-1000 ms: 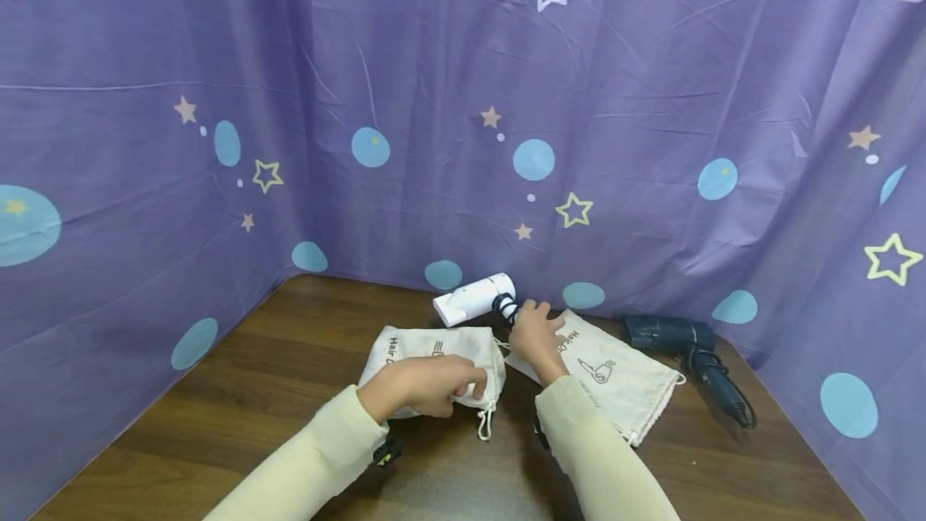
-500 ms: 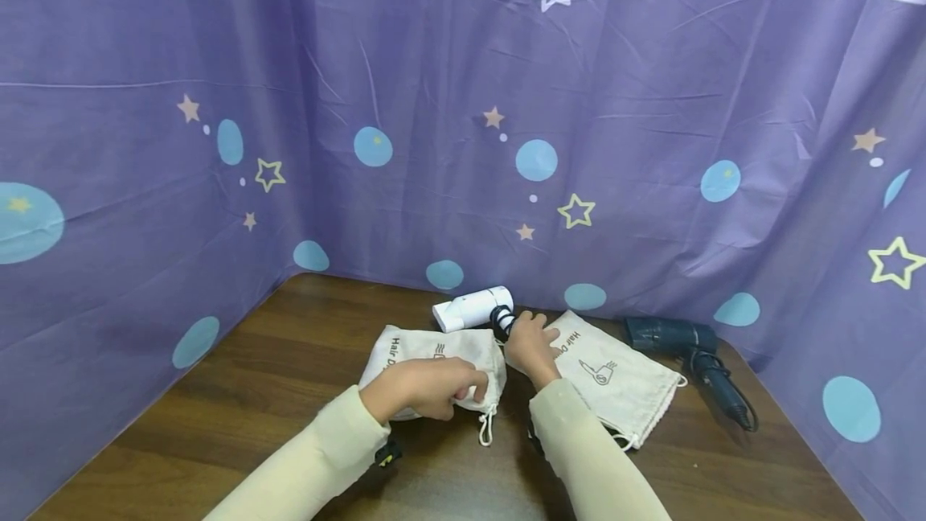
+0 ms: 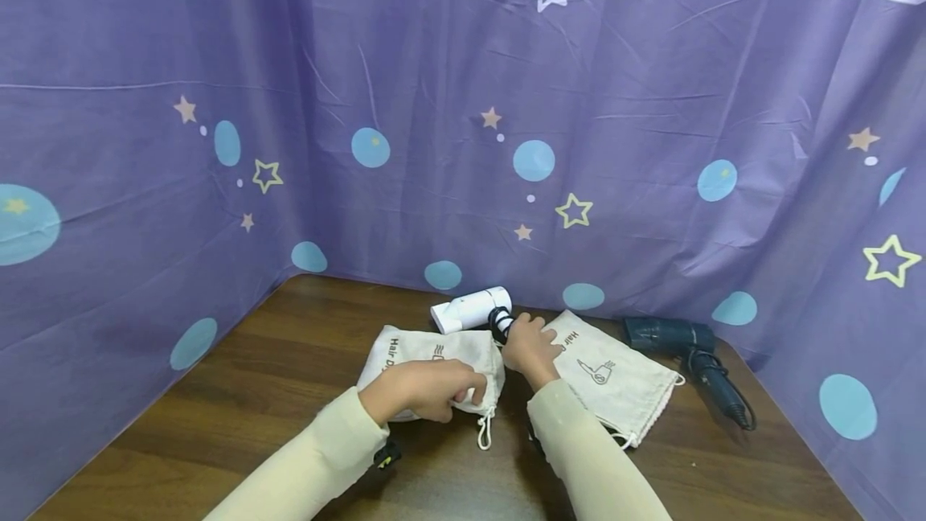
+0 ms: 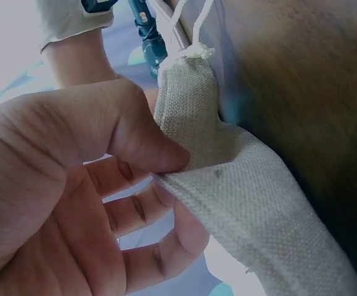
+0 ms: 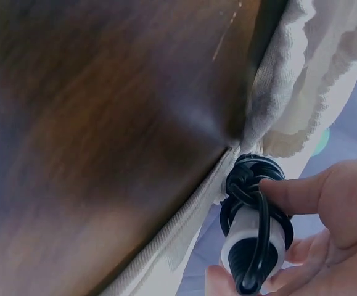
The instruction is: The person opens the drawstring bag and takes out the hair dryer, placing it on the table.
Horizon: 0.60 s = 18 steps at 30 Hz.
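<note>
My left hand (image 3: pixel 427 388) pinches the edge of a cream drawstring bag (image 3: pixel 405 344) printed "Hair D…". In the left wrist view, the thumb presses the folded cloth (image 4: pixel 246 197) against the fingers. Behind that bag is a white hair dryer (image 3: pixel 470 310), its barrel pointing left. My right hand (image 3: pixel 531 348) grips its handle. Black cord (image 5: pixel 252 185) is wound round the handle in the right wrist view, with the thumb on the cord and the fingers curled behind. The head view does not show the bag's inside, and the hand covers most of the handle.
A second cream drawstring bag (image 3: pixel 622 392) with a dryer drawing lies flat to the right. Beyond it lies a dark hair dryer (image 3: pixel 669 336) with its cord wrapped. The brown wooden table (image 3: pixel 275 368) meets a purple curtain (image 3: pixel 434 207) at the back and sides.
My right hand has shifted slightly left and nearer with the white hair dryer, whose barrel has come down a little. Over the last half second hardly anything differs. My left hand stays on the bag.
</note>
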Motion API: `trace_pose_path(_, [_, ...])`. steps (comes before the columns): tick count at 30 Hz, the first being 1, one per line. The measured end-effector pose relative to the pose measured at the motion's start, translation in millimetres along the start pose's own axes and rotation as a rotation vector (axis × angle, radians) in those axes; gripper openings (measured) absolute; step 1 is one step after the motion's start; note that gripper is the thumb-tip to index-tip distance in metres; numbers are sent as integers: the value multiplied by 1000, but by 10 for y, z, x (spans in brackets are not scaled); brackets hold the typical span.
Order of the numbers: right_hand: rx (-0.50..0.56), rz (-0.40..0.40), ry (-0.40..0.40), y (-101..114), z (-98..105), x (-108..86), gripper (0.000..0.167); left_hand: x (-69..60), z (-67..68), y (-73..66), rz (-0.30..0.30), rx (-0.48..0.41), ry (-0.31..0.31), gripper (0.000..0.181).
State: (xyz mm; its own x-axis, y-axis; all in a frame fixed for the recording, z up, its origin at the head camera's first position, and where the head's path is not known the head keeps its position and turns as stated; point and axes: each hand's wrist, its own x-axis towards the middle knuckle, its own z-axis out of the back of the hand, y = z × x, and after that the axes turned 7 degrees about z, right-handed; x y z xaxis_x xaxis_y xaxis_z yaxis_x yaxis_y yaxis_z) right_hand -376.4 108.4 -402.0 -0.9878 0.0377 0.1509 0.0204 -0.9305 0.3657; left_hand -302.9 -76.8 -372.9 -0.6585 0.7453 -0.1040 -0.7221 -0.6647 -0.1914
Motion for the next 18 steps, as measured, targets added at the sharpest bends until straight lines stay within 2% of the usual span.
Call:
trace_pose_path(4, [-27, 30, -7, -23, 46, -26, 47, 0, -3, -1, -6, -2, 0, 45])
trace_pose_path(11, [-24, 58, 59, -60, 183, -64, 52, -16, 6, -11, -17, 5, 0, 44])
trace_pose_path(18, [-70, 112, 50, -157, 333, -129, 48, -30, 39, -22, -46, -6, -13, 29])
